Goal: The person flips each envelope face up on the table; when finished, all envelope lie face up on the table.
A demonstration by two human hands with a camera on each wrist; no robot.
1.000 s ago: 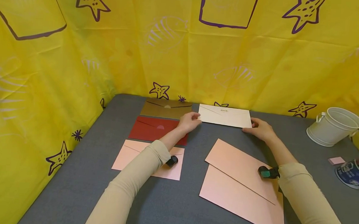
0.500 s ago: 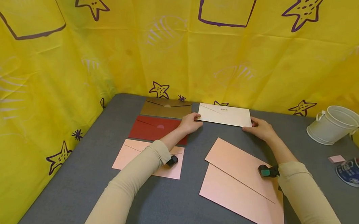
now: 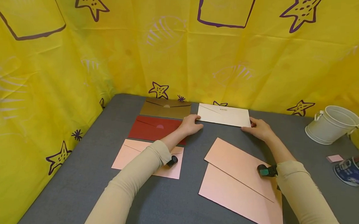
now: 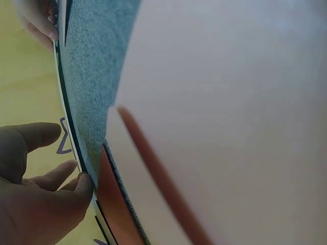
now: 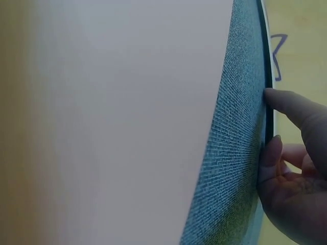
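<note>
A white envelope [image 3: 223,115] with small print on its flap lies flat at the back of the table. My left hand [image 3: 191,124] is at its left front corner, where bent fingertips touch the edge; the thumb stands away from it in the left wrist view. At the right front corner, my right hand [image 3: 260,129] touches the edge with thumb and fingers. Left of the white envelope, a gold envelope [image 3: 165,108], a red envelope [image 3: 148,127] and a pink envelope [image 3: 131,155] form a column, the lower two partly hidden by my left arm.
A large pink envelope [image 3: 236,192] lies askew below my right hand, under the right wrist. At the right stand a white bucket [image 3: 332,125] and a blue tin [image 3: 350,171] holding sticks or pens, with a pink block [image 3: 334,158] beside it. A yellow curtain [image 3: 176,57] hangs behind.
My left hand has eased slightly back at the white envelope's corner, its thumb now farther from the edge. The right hand and the envelopes look almost unmoved.
</note>
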